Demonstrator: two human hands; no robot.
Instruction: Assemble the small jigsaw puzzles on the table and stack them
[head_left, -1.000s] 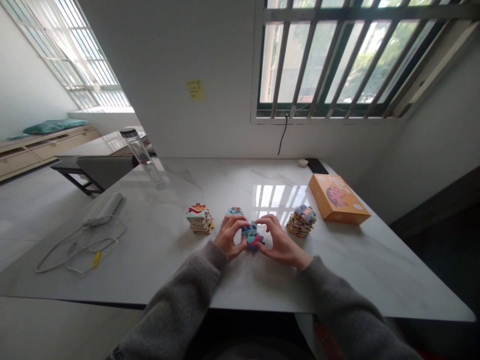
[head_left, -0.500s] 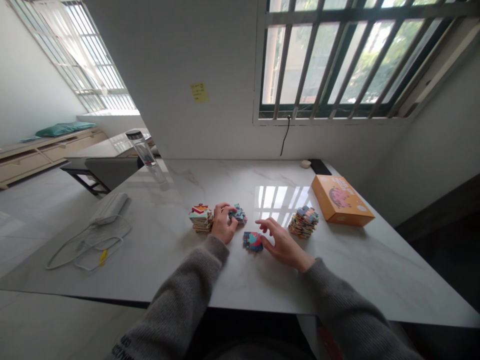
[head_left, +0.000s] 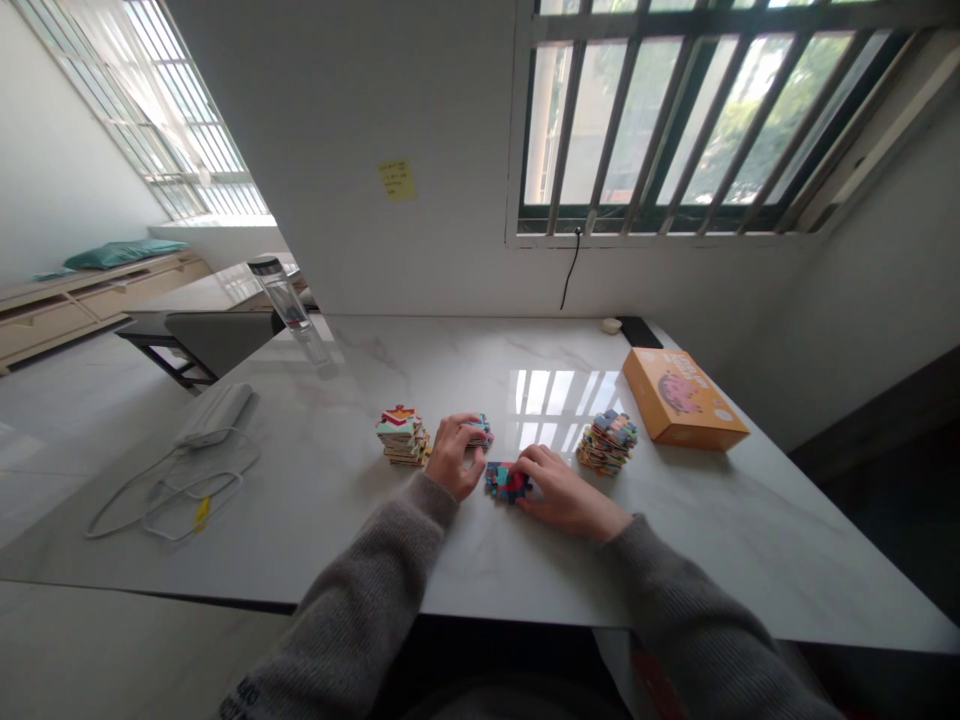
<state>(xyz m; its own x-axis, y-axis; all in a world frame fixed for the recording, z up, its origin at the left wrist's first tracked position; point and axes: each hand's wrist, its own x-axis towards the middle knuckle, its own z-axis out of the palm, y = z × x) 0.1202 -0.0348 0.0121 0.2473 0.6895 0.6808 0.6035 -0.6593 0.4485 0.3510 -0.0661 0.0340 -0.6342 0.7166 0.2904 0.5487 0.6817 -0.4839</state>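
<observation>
My left hand [head_left: 455, 457] is curled around a small stack of colourful puzzle pieces [head_left: 480, 431] on the white marble table [head_left: 360, 480]. Just to its right, my right hand [head_left: 559, 490] rests with its fingertips closed on a joined blue and red puzzle piece [head_left: 504, 482] that lies flat on the table. A taller stack of pieces [head_left: 401, 436] stands left of my left hand. Another stack [head_left: 606, 441] stands right of my right hand.
An orange puzzle box [head_left: 681, 398] lies at the right. A clear water bottle [head_left: 289, 308] stands at the back left. A white power adapter [head_left: 214, 414] with its looped cable [head_left: 161, 490] lies at the left. A small white object [head_left: 612, 325] lies by the wall.
Both hands were together on the blue and red piece. My left hand moved left and up to the small stack, while my right hand opened briefly, then closed down on the piece again.
</observation>
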